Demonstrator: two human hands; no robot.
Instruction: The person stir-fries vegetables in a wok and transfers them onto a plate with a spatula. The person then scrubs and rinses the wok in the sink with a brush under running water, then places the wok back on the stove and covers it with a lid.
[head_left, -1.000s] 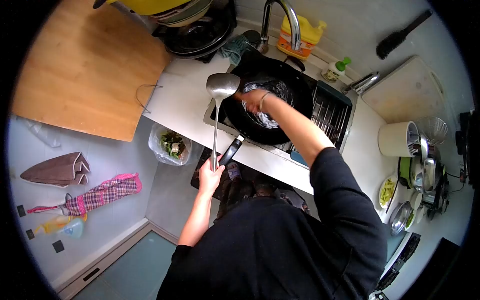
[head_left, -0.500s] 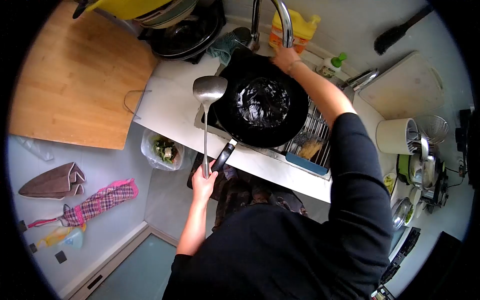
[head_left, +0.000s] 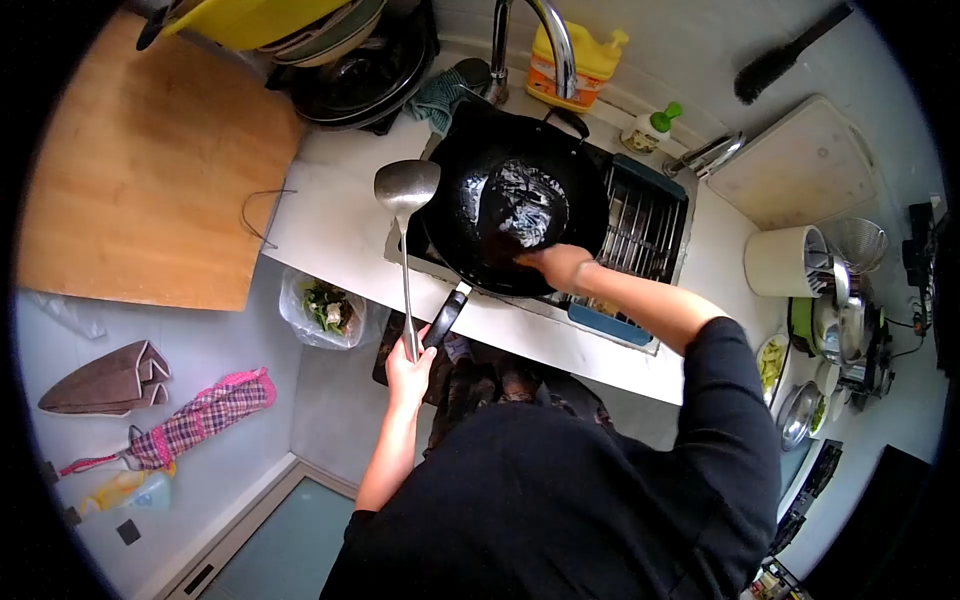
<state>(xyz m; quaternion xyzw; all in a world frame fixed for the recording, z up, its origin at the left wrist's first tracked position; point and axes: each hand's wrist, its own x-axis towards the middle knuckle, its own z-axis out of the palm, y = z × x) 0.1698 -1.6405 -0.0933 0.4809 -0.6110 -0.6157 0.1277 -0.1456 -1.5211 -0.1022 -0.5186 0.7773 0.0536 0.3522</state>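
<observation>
A black wok [head_left: 590, 215] with water in its bottom sits over the sink. My left hand [head_left: 408, 375] is closed around the handle of a metal wok spatula [head_left: 407, 188], whose blade lies beside the wok's left rim. The wok's black long handle [head_left: 446, 316] runs down against the same hand; whether the fingers grip it too I cannot tell. My right hand [head_left: 560, 266] reaches over the near right rim into the wok, fingers closed and pointing down. Something dark shows by the fingertips, too blurred to name.
A chrome tap [head_left: 556, 45] arches over the wok's far side. A metal drain rack [head_left: 640, 225] spans the sink at right. Beyond stand a yellow jug [head_left: 575, 62] and a green-topped bottle [head_left: 652, 128]. A bag of scraps [head_left: 325, 308] hangs below the counter's left edge.
My right hand has moved from the wok's far rim near the tap to the near right inside of the wok. The left hand keeps its hold. The water in the wok has shifted.
</observation>
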